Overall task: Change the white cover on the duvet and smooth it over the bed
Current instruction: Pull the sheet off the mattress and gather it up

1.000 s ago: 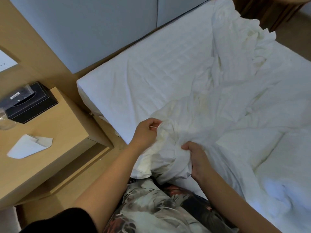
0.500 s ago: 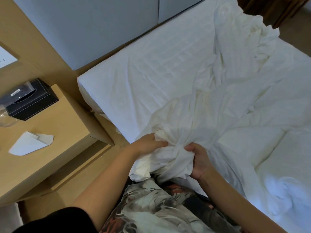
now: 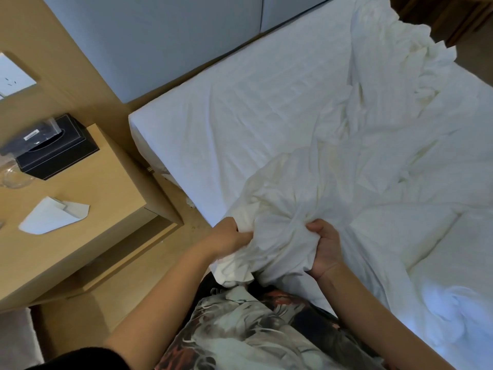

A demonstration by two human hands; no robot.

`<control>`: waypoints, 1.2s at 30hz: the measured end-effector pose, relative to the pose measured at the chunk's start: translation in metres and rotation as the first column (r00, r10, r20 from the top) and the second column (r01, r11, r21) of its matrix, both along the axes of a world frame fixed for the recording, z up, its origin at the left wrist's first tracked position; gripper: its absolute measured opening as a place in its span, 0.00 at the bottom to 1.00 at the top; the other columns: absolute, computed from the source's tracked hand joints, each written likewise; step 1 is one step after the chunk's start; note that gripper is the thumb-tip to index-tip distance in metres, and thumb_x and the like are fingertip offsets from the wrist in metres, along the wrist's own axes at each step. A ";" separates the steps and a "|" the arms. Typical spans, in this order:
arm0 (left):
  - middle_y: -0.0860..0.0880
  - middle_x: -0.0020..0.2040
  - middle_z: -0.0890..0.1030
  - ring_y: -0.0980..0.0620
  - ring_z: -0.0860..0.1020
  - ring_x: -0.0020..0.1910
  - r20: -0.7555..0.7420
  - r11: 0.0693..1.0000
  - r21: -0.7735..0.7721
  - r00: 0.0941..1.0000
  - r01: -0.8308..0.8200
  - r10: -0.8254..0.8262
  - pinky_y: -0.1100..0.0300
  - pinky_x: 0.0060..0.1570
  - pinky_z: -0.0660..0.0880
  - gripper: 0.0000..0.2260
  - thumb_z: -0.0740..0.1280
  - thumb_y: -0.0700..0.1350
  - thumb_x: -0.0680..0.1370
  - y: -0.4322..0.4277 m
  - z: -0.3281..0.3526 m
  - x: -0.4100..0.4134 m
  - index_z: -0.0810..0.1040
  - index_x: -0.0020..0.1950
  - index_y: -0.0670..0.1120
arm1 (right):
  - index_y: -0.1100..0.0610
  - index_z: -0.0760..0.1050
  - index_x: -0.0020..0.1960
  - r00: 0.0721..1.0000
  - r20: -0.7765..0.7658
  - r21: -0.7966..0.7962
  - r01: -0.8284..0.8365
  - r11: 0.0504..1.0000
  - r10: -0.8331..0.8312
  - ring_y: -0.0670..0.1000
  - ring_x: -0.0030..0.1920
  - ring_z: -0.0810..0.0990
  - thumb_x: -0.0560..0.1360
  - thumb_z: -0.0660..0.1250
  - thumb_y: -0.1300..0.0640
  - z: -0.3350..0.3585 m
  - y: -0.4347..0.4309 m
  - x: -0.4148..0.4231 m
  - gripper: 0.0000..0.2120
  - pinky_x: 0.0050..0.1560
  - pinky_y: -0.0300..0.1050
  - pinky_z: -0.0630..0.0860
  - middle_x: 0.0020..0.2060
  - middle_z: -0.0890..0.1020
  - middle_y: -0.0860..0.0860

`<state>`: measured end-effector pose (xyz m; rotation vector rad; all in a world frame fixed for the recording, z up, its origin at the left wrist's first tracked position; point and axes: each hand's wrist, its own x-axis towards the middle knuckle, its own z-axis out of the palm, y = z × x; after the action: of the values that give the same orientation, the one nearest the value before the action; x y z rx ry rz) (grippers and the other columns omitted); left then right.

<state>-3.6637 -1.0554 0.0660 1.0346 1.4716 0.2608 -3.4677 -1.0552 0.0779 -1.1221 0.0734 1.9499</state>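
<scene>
left hand (image 3: 229, 237): fist bunched in the white cover (image 3: 282, 217), probably hunting a corner
right hand (image 3: 326, 244): clutching the same wad, steadying it

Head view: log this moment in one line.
left hand: grips white cover | right hand: grips white cover | white cover: bunched at mattress edge

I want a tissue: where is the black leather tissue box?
Head view, left side: the black leather tissue box stands on the wooden bedside table, beside a clear glass.
</scene>
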 end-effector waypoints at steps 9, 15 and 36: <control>0.43 0.58 0.79 0.47 0.78 0.57 0.180 0.990 -0.082 0.975 -0.114 0.127 0.50 0.59 0.75 0.16 0.66 0.45 0.77 0.012 0.012 0.015 0.73 0.65 0.43 | 0.64 0.80 0.47 0.957 0.165 -0.061 -0.231 0.971 0.238 0.58 0.43 0.83 0.61 0.69 0.61 0.005 -0.001 -0.012 0.15 0.45 0.51 0.77 0.44 0.84 0.60; 0.44 0.36 0.72 0.54 0.71 0.33 0.179 0.994 -0.065 0.979 -0.089 0.099 0.65 0.33 0.68 0.16 0.68 0.54 0.75 0.018 0.010 0.020 0.75 0.43 0.41 | 0.64 0.81 0.38 0.968 0.150 -0.069 -0.192 0.979 0.201 0.57 0.40 0.80 0.61 0.63 0.65 0.003 -0.001 -0.006 0.09 0.46 0.50 0.76 0.38 0.82 0.59; 0.43 0.38 0.80 0.48 0.76 0.35 0.254 0.841 -0.445 0.857 -0.308 0.449 0.54 0.43 0.77 0.14 0.69 0.51 0.75 0.039 -0.001 0.017 0.79 0.51 0.40 | 0.68 0.78 0.47 0.857 0.346 -0.158 -0.348 0.924 0.382 0.60 0.48 0.80 0.70 0.65 0.70 0.006 -0.001 -0.006 0.07 0.51 0.52 0.77 0.46 0.82 0.63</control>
<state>-3.6470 -1.0164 0.0654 0.3335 1.3193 0.3985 -3.4733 -1.0564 0.0842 -1.6471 -0.2799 2.0344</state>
